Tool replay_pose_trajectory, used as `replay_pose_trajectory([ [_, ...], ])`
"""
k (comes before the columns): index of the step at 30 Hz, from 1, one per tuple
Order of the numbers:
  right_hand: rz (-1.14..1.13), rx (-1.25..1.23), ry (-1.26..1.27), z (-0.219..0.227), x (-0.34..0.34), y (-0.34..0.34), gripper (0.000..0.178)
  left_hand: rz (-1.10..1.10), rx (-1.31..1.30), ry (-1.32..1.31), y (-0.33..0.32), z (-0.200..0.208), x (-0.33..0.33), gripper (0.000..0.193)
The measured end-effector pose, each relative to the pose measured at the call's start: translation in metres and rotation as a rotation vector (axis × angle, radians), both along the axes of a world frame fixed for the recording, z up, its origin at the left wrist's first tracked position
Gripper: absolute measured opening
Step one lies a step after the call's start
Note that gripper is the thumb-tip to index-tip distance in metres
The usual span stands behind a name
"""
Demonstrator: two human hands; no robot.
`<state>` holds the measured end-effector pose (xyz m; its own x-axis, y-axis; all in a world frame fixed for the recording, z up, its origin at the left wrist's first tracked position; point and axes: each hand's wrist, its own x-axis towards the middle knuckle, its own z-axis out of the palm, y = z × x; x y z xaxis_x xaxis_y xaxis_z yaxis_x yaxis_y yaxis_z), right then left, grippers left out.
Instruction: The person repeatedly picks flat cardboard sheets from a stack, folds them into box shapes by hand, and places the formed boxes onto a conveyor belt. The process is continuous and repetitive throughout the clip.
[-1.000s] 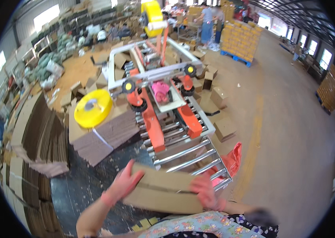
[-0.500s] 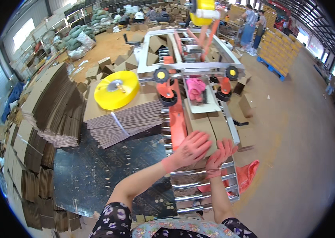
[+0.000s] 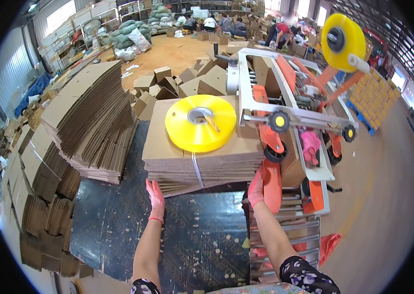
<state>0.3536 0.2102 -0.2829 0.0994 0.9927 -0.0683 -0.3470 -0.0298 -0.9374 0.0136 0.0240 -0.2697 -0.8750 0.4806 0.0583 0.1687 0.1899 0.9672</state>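
Observation:
A bundle of flat cardboard cartons (image 3: pixel 207 172), bound with a white strap (image 3: pixel 197 170), lies on the dark board table (image 3: pixel 202 230). On top of it rests a big roll of yellow tape (image 3: pixel 180 130). My left hand (image 3: pixel 155 197), in a pink glove, has its fingers stretched flat against the bundle's front left corner. Opposite, my pink-gloved right hand (image 3: pixel 256 188) lies along the front right corner, fingers extended and partly hidden, close to the orange part (image 3: pixel 271 188) of the taping machine. A brown carton (image 3: pixel 292 169) sits inside the machine.
The carton sealing machine (image 3: pixel 297 118) stands on the right, with another yellow tape roll (image 3: pixel 346 41) above it and a roller conveyor (image 3: pixel 290 225) in front. A tall stack of flat cartons (image 3: pixel 89 117) stands left. Loose cartons (image 3: pixel 167 84) are piled behind; people sit farther back.
My hands have left the carton on the roller conveyor and moved left to either side of the strapped cardboard bundle. The view has turned left, so the machine appears farther right.

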Motion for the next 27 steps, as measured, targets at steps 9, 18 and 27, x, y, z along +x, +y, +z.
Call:
replay_pose_trajectory([
  [9, -0.166, -0.019, 0.308, -0.003, -0.040, 0.051, 0.049, 0.066, 0.325, -0.004, 0.011, -0.020, 0.010, 0.058],
  [18, -0.321, -0.131, 0.127, 0.035, -0.040, 0.007, 0.056, -0.196, 0.498, -0.187, 0.017, -0.007, -0.016, 0.062],
  [27, -0.317, 0.041, 0.220, -0.013, 0.028, -0.132, 0.053, -0.048, 0.490, -0.340, -0.073, -0.026, 0.026, 0.050],
])
